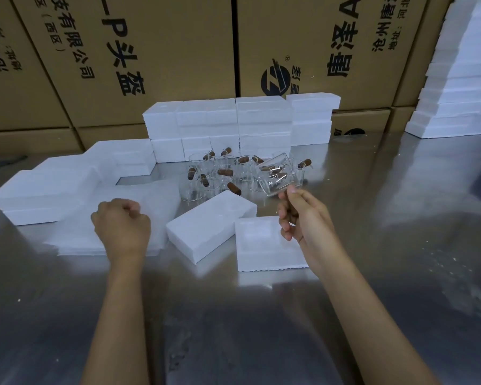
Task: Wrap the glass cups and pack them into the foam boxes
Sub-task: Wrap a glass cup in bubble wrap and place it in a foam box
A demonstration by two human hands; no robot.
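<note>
Shiny gray table fills the near part of the view, and two bare arms reach out over it.

At about 10 o'clock lie low foam boxes in a row. Just in front of them is a flat pile of thin white wrap sheets. The left hand sits on that pile. Its grip is closed, fingers curled in, and it may be pinching a sheet, but that part is too blurry to be sure.

At 12 o'clock, near the middle, a foam lid lies tilted. Touching it on the right is an open foam box. Behind them stands a bunch of glass cups with brown handles. Farther back are stacked foam boxes and big brown cartons.

At 1 o'clock the right hand holds one glass cup up in the air, tipped over, above the far edge of the open foam box. Its grip is closed around the cup's brown handle.

The step looks like getting this cup wrapped. To do it well, bring the cup slowly over to the sheets. Keep a firm hold, since glass is slippery and can break. Peel up just one sheet. Lay the cup down gently, then roll it so the whole cup is covered. Mind the other cups close by.
</note>
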